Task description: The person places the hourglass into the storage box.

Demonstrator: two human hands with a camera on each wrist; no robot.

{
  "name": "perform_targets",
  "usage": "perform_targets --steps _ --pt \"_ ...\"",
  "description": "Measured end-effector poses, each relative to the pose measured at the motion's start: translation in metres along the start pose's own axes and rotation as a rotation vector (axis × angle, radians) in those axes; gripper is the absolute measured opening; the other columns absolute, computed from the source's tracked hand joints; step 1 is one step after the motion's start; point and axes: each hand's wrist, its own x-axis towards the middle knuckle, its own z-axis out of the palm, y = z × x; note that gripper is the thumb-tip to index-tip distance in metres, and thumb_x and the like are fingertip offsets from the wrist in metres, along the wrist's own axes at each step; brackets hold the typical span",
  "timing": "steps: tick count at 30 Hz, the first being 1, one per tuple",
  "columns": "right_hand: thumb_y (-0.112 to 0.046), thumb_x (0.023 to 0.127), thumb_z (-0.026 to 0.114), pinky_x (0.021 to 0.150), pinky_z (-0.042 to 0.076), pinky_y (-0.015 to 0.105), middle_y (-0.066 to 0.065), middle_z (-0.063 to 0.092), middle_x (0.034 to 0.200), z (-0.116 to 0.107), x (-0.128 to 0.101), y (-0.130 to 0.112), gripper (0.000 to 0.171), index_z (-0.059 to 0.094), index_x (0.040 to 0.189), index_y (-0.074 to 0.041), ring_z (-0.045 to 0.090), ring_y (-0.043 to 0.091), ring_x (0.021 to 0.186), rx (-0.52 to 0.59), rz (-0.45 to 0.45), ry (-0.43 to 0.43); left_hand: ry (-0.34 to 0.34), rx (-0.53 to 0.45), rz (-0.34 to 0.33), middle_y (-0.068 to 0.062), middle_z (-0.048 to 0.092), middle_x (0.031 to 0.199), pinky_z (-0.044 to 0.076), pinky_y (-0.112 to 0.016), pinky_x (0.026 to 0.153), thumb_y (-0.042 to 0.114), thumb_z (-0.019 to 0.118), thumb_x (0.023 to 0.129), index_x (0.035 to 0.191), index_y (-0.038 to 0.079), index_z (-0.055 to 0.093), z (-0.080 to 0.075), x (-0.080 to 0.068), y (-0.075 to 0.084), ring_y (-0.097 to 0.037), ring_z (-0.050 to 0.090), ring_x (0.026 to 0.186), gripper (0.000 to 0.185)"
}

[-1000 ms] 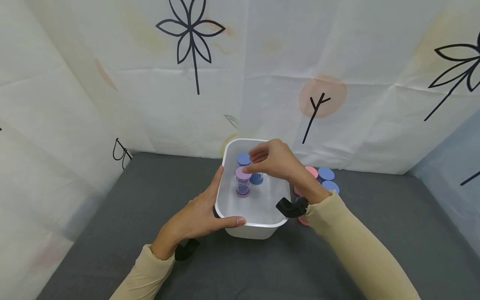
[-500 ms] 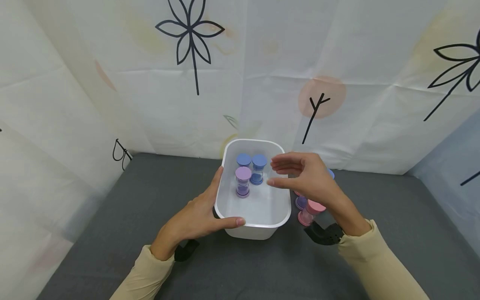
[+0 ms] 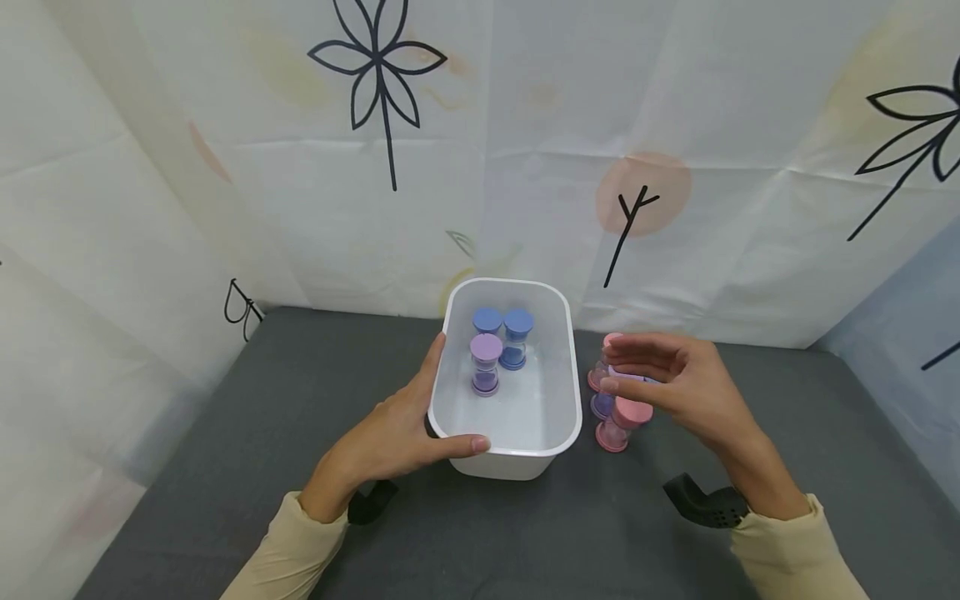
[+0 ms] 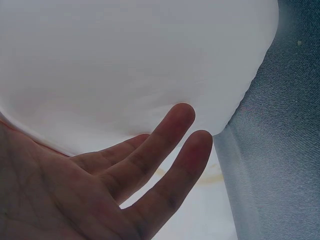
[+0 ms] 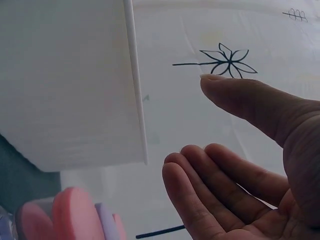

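Clock ref: tub centre, 12 = straight ahead of me. White cloth backdrop point(image 3: 525, 208), creased, printed w/ black line flowers. Table point(image 3: 300, 392) dk grey, matte, fine weave up close. Tub point(image 3: 502, 467): smooth, white, plastic-looking, rounded rectangle, walls tapering down.

My L hand point(image 3: 393, 433) is at tub's 7–9: thumb along rim, fingers fairly straight vs. outer wall, not wrapped round. My R hand point(image 3: 684, 385), fingers loosely bent, thumb apart, holds nothing; it hovers at approx. 3, by the outside timers.

Sand timers = clear tubes w/ flat round caps. Upright in tub: blue timer point(image 3: 487, 319) at 11, 2nd blue timer point(image 3: 517, 323) at 12, purple timer point(image 3: 485, 348) at 9–10. On table: near pink timer point(image 3: 632, 412) at 4, 2nd purple timer point(image 3: 602, 406) and far pink timer point(image 3: 597, 377) nr 3.

Tub floor shows from 2 round to 7; narrow table strip betw. tub and outside timers. Table runs wide to 9 and 5. Backdrop stands just past tub at 12. R hand part-hides outside timers.
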Motion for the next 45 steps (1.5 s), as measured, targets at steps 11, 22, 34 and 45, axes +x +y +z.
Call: perform_targets --steps 11,22,34,45 --pt "0.012 0.085 0.075 0.084 0.054 0.024 0.008 0.074 0.113 -0.028 -0.017 0.027 0.041 0.066 0.125 0.005 0.073 0.017 0.100 0.265 -0.001 0.094 0.002 -0.007 -0.001 0.015 0.034 0.156 0.043 -0.049 0.099 0.063 0.083 0.074 0.161 0.041 -0.008 0.001 0.000 0.000 -0.012 0.053 0.125 0.128" --pt "0.007 0.086 0.077 0.081 0.055 0.022 0.003 0.075 0.107 -0.034 -0.020 0.049 0.040 0.064 0.124 0.009 0.072 0.011 0.098 0.223 0.037 0.177 -0.001 -0.011 0.012 0.015 0.035 0.155 0.044 -0.049 0.098 0.060 0.084 0.075 0.161 0.042 -0.008 0.001 0.000 -0.001 -0.013 0.053 0.124 0.127" --pt "-0.013 0.085 0.085 0.076 0.053 0.016 -0.010 0.072 0.106 -0.036 -0.019 0.062 0.051 0.064 0.127 0.007 0.069 0.000 0.092 -0.155 0.092 0.300 0.001 -0.007 0.012 0.016 0.035 0.155 0.044 -0.048 0.098 0.062 0.084 0.075 0.159 0.048 -0.008 0.002 0.001 0.000 -0.011 0.053 0.124 0.125" --pt "-0.022 0.085 0.085 0.075 0.051 0.012 -0.005 0.070 0.113 -0.040 -0.019 0.072 0.059 0.062 0.133 0.004 0.065 -0.008 0.091 -0.235 0.151 0.295 0.004 -0.012 0.023 0.015 0.036 0.154 0.044 -0.048 0.097 0.060 0.084 0.076 0.159 0.048 -0.008 0.001 0.001 0.000 -0.010 0.053 0.122 0.125"
